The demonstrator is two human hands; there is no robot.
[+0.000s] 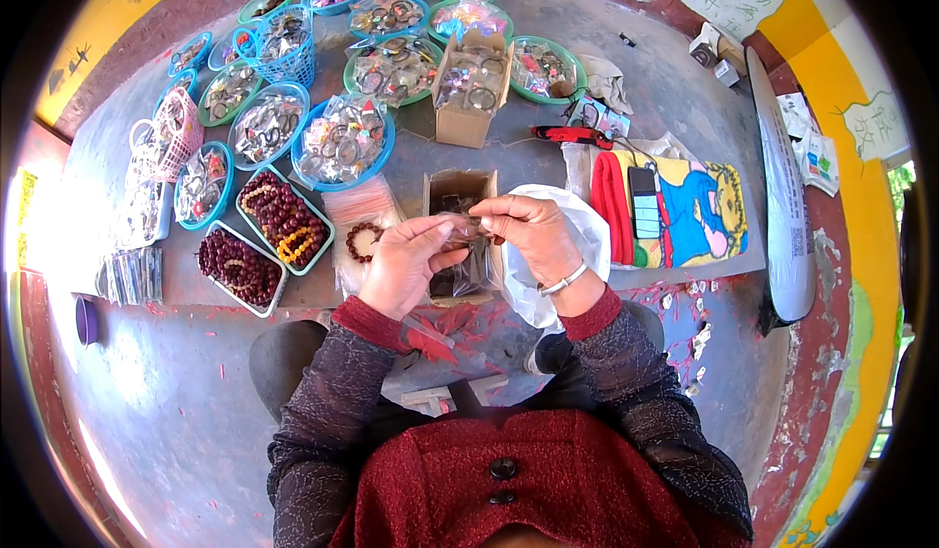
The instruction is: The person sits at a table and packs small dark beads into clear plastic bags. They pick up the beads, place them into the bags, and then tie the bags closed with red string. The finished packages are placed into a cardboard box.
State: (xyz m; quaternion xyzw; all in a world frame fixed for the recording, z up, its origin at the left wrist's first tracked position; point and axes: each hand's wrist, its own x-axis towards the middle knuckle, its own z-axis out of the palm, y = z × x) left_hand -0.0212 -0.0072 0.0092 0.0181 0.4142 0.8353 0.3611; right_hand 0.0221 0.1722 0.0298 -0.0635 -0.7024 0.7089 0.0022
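My left hand (414,259) and my right hand (536,240) meet in front of me, fingertips nearly touching. Between them they pinch a small see-through plastic bag (468,230); its contents are too small to make out. Right below is an open cardboard box (452,184) with dark items and plastic packets inside. Beside my left hand, a dark red beaded bracelet (363,242) lies on a stack of flat plastic bags (360,204). A white plastic bag (585,245) stands open under my right hand.
Left are two trays of beaded bracelets (284,217) (239,272). Several baskets of packed trinkets (342,142) fill the far left. Another filled cardboard box (464,125) stands beyond. To the right, a phone (644,196) lies on a folded colourful towel (704,217), near a red-and-black tool (573,135).
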